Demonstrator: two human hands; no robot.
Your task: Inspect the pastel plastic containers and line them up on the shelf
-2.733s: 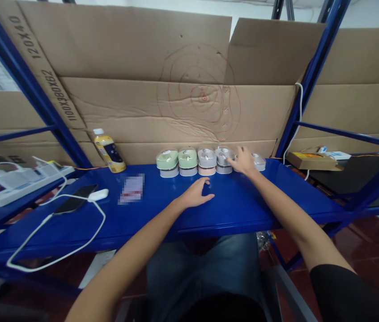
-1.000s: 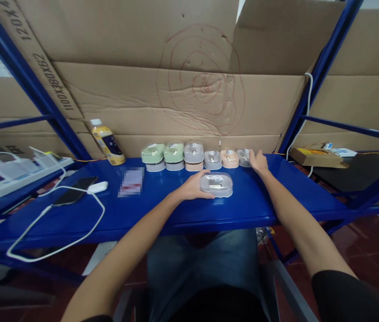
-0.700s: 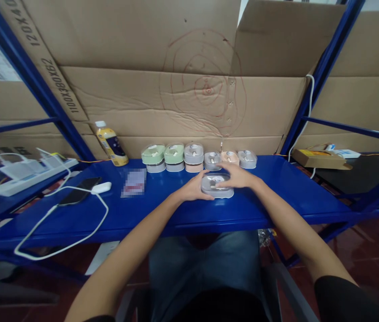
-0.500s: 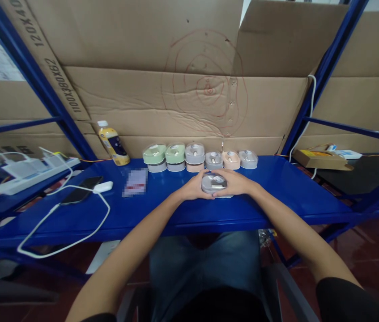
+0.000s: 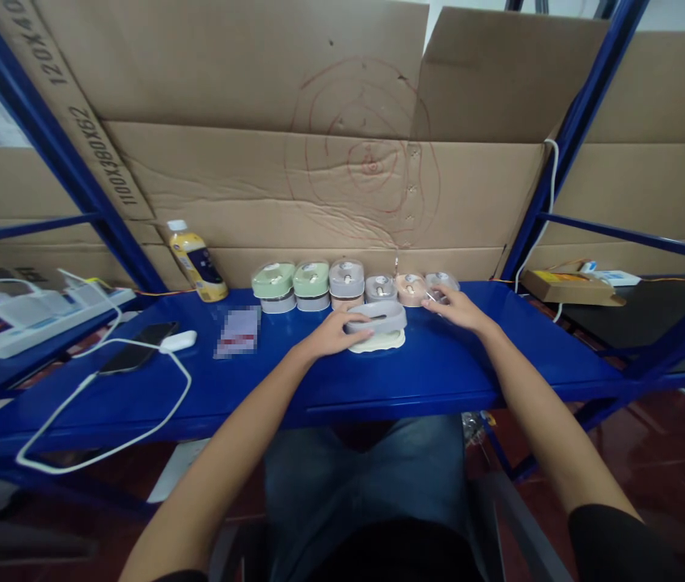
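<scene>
1. The left hand (image 5: 337,330) grasps the left end of a gray oval box (image 5: 394,318), its top uncovered, near the middle of the blue surface (image 5: 354,384).
2. A cream wavy-edged piece (image 5: 382,343) shows beneath the box's near side.
3. The right hand (image 5: 458,309) is farther right, fingers bent, in front of the rightmost gray container (image 5: 444,280); whether it grips something clear there, I cannot tell.
4. Left of that container, along the far edge, stand a peach container (image 5: 411,288), a small gray container (image 5: 381,288) and three stacked pairs.
5. A yellow bottle (image 5: 197,263) stands far left.
</scene>
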